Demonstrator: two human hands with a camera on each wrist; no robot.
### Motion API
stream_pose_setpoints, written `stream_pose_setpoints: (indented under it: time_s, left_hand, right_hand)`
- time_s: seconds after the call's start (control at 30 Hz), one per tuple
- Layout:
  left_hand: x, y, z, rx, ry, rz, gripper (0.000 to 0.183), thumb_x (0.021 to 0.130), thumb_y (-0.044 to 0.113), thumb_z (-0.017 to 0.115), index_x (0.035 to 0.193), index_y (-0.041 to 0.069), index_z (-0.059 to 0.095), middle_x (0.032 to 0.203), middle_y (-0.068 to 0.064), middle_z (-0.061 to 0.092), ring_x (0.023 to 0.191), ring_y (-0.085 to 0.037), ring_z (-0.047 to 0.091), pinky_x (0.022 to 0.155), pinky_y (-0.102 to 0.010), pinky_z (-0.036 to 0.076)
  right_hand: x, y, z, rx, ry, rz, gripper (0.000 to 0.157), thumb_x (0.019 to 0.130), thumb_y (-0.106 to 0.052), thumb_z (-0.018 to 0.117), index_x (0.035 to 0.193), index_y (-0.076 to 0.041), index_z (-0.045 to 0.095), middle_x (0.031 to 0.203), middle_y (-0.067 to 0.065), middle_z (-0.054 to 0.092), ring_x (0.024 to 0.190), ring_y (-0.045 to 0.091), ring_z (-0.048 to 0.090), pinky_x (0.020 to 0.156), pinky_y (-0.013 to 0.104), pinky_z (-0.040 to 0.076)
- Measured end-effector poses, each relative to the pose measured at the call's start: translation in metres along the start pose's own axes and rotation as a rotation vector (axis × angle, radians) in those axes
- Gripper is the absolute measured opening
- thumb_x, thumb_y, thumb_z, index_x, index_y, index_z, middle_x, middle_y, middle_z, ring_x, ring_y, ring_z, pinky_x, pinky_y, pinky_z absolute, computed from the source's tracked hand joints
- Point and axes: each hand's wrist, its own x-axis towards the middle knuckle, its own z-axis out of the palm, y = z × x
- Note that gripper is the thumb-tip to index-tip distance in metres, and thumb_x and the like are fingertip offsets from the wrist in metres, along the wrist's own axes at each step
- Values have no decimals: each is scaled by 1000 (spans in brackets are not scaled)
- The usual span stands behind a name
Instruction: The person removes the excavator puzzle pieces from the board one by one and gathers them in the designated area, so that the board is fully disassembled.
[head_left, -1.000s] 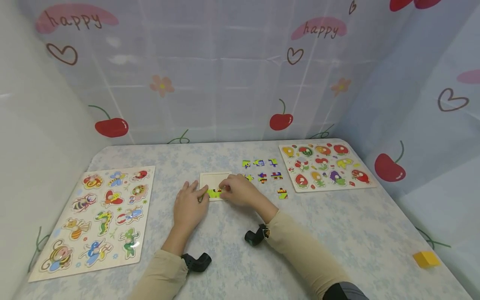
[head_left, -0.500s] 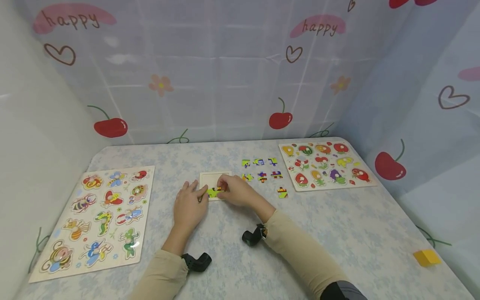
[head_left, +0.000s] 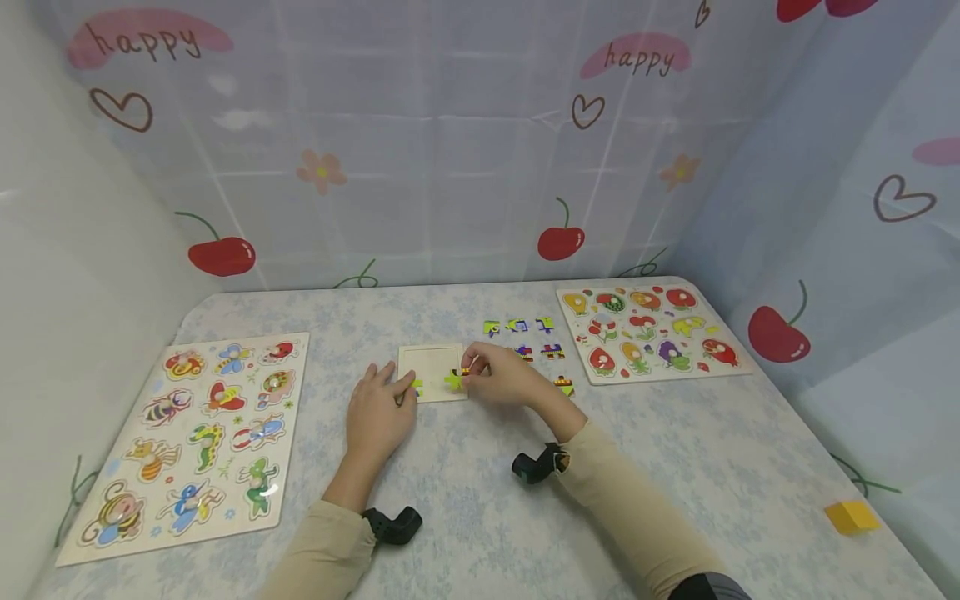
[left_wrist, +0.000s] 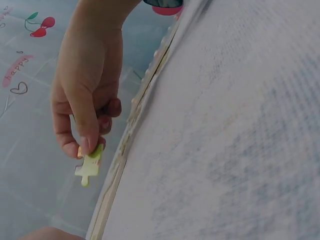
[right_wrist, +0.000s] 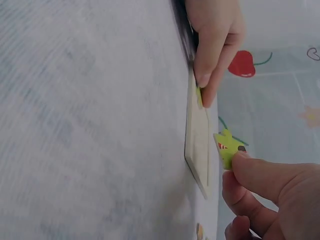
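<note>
A small pale wooden puzzle tray [head_left: 431, 360] lies mid-table. My left hand [head_left: 381, 412] rests at its left edge, fingers extended, thumb on a yellow-green jigsaw piece [head_left: 417, 388] in the near left corner. My right hand [head_left: 504, 379] pinches another yellow-green jigsaw piece [head_left: 454, 381] between thumb and finger, at the tray's right side. In the right wrist view this held piece [right_wrist: 227, 149] is raised clear of the tray [right_wrist: 198, 145]. The left wrist view shows the same piece [left_wrist: 90, 166] below the right fingertips.
Several loose jigsaw pieces [head_left: 517, 326] lie right of the tray, partly behind the right hand. An insect puzzle board [head_left: 296, 417] lies at left, a fruit puzzle board [head_left: 600, 371] at back right. A yellow block [head_left: 852, 517] sits near the right edge. A curtain [head_left: 427, 167] hangs behind.
My right hand has lifted a yellow-green jigsaw piece from beside the corner piece and moved it right. My left hand has stayed in place.
</note>
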Motion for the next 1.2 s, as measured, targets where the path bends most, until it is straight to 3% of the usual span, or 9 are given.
stream_pose_setpoints:
  time_s: [0.57,0.77,0.97,1.2]
  left_hand:
    - [0,0,-1,-28,-20,-11,39,96,29,54,132,19,66,153,-13,46,150,-40,26,121,-60,21]
    - [-1,0,-2,-37,-19,-17,39,96,28,54,132,19,66,153,-13,46,150,-40,26,120,-61,21]
    - [0,-1,-2,-27,-36,-19,40,96,29,53,133,20,65,154,-13,45,150,-39,25,121,-60,20]
    - [-2,-1,-4,-22,-58,-1,41,97,29,53,136,20,63,155,-13,43,151,-38,23,123,-57,17]
  right_hand:
    - [-37,52,-53,-80,40,109,9,96,-19,66,102,-14,61,95,4,65,83,18,57,70,31,47]
    - [-38,62,-54,-93,25,143,9,94,-19,68,101,-14,62,93,3,65,80,18,57,69,29,48]
    - [-38,63,-51,-215,40,137,10,92,-20,70,98,-15,63,86,1,64,75,16,55,67,28,45]
    - [-39,61,-49,-314,69,151,11,90,-24,73,93,-18,64,83,-3,63,86,18,50,76,32,40]
